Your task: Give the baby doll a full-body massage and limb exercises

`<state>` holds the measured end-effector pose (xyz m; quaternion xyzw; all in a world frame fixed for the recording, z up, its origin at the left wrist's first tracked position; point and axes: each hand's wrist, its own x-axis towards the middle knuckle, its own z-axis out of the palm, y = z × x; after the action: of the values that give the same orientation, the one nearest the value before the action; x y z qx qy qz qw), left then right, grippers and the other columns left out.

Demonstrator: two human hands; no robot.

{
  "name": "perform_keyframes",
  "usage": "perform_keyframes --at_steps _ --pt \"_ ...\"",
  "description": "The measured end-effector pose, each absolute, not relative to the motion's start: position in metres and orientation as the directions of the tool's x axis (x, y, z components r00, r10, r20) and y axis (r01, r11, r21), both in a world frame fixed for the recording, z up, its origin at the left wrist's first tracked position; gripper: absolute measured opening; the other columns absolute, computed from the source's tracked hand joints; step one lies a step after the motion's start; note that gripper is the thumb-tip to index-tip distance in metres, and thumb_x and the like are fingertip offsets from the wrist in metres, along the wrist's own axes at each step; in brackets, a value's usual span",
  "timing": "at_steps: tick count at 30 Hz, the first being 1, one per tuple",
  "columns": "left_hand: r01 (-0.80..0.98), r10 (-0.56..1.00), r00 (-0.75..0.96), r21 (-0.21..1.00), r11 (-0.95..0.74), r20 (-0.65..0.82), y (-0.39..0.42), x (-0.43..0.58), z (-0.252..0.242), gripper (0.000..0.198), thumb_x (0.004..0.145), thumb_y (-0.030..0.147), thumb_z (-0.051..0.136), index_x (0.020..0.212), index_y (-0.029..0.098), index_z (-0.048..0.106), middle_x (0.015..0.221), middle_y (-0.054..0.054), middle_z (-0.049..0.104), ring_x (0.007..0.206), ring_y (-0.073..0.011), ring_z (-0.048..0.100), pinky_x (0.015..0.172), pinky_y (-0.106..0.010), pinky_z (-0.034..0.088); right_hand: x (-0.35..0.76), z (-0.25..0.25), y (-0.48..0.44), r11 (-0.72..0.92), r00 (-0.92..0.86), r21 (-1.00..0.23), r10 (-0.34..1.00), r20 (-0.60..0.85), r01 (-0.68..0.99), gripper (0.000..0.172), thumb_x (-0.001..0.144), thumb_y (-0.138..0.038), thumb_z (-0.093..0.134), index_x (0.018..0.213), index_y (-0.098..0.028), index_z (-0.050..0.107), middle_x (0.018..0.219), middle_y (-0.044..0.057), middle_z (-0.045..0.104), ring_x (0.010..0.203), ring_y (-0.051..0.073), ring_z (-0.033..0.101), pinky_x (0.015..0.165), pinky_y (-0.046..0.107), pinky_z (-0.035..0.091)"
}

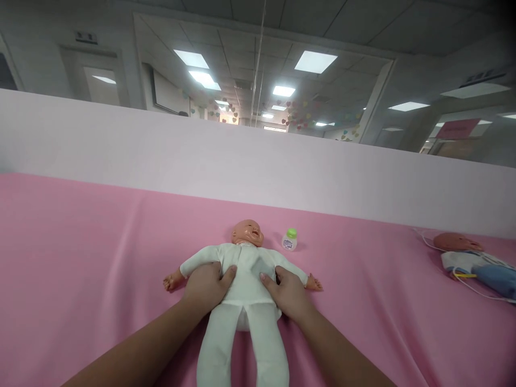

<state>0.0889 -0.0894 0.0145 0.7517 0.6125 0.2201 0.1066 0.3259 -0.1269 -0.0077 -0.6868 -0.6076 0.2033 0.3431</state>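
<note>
A baby doll (246, 282) in a white suit lies on its back on the pink sheet, arms spread out and head turned to the right. My left hand (209, 284) grips the left side of its torso below the armpit, thumb on the chest. On the opposite side, my right hand (287, 293) grips the torso in the same way, its thumb on the front. The fingers of both hands go round the doll's sides and are partly hidden. Near the doll's head stands a small clear bottle (289, 240) with a green cap.
The pink sheet (100, 258) covers the surface, with folds at the right. Along the back runs a low white wall (242, 166) with glass panels above. At the far right lies another doll (475, 263) in white and blue, with white cords and a yellow stick.
</note>
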Motion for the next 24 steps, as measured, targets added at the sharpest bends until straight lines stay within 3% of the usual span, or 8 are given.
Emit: perform_keyframes --at_steps 5,9,11,15,17,19,21,24 --pt "0.924 0.950 0.206 0.271 -0.268 0.235 -0.096 0.084 0.024 0.052 0.098 0.061 0.038 0.070 0.023 0.061 0.077 -0.012 0.074 0.074 -0.0307 0.069 0.063 -0.036 0.033 0.330 -0.003 -0.131 -0.027 0.166 -0.645 0.974 0.155 0.764 0.044 0.092 -0.061 0.055 0.069 -0.023 0.053 0.066 0.002 0.066 0.064 0.020 0.060 0.059 0.029 0.033" --pt "0.913 0.937 0.221 0.282 -0.296 0.269 -0.093 0.078 0.035 0.040 0.095 0.051 0.046 0.070 0.023 0.059 0.078 -0.010 0.073 0.073 -0.0287 0.067 0.063 -0.035 0.034 0.336 0.010 -0.140 -0.023 0.167 -0.660 0.973 0.157 0.751 0.046 0.091 -0.062 0.056 0.067 -0.023 0.061 0.073 0.003 0.072 0.073 0.022 0.065 0.063 0.030 0.035" --pt "0.878 0.930 0.220 0.356 -0.320 0.294 -0.085 0.080 0.042 0.032 0.092 0.045 0.052 0.068 0.024 0.057 0.077 -0.007 0.072 0.071 -0.0258 0.064 0.062 -0.033 0.034 0.339 0.018 -0.141 -0.042 0.192 -0.685 0.971 0.144 0.727 0.046 0.090 -0.063 0.057 0.069 -0.024 0.064 0.072 0.003 0.072 0.071 0.021 0.064 0.062 0.030 0.036" --pt "0.638 0.973 0.097 0.737 -0.223 0.210 -0.055 0.098 0.055 0.028 0.089 0.044 0.057 0.069 0.024 0.060 0.067 -0.002 0.066 0.062 -0.0204 0.060 0.057 -0.030 0.037 0.341 0.029 -0.123 -0.002 0.196 -0.779 0.968 0.155 0.628 0.046 0.089 -0.064 0.057 0.068 -0.024 0.061 0.065 0.000 0.065 0.063 0.019 0.059 0.058 0.029 0.037" --pt "0.541 0.984 0.057 0.823 -0.172 0.169 -0.035 0.110 0.057 0.030 0.092 0.047 0.051 0.078 0.024 0.064 0.070 -0.002 0.067 0.062 -0.0204 0.061 0.055 -0.029 0.039 0.339 0.030 -0.103 0.055 0.198 -0.832 0.961 0.195 0.552 0.045 0.088 -0.063 0.057 0.067 -0.024 0.061 0.067 0.000 0.066 0.066 0.020 0.060 0.061 0.030 0.040" --pt "0.506 0.978 0.020 0.841 -0.188 0.207 -0.014 0.123 0.056 0.030 0.092 0.048 0.051 0.089 0.023 0.069 0.086 -0.006 0.074 0.077 -0.0238 0.068 0.064 -0.032 0.047 0.337 0.028 -0.079 0.092 0.252 -0.889 0.941 0.225 0.449 0.040 0.085 -0.060 0.061 0.069 -0.024 0.063 0.071 0.001 0.068 0.070 0.021 0.063 0.066 0.031 0.044" --pt "0.477 0.962 -0.029 0.850 -0.225 0.272 0.007 0.134 0.051 0.034 0.091 0.047 0.054 0.104 0.022 0.072 0.114 -0.012 0.075 0.106 -0.0296 0.069 0.087 -0.037 0.052 0.334 0.024 -0.052 0.121 0.325 -0.933 0.916 0.236 0.338 0.033 0.080 -0.056 0.066 0.077 -0.023 0.069 0.078 0.002 0.072 0.078 0.023 0.066 0.072 0.033 0.048" --pt "0.424 0.945 -0.051 0.863 -0.273 0.324 0.029 0.149 0.042 0.049 0.095 0.047 0.050 0.131 0.018 0.066 0.146 -0.017 0.061 0.137 -0.0311 0.054 0.113 -0.042 0.042 0.329 0.016 -0.012 0.128 0.372 -0.960 0.903 0.217 0.249 0.043 0.081 -0.056 0.064 0.106 -0.022 0.074 0.112 0.009 0.076 0.103 0.028 0.069 0.088 0.037 0.052"
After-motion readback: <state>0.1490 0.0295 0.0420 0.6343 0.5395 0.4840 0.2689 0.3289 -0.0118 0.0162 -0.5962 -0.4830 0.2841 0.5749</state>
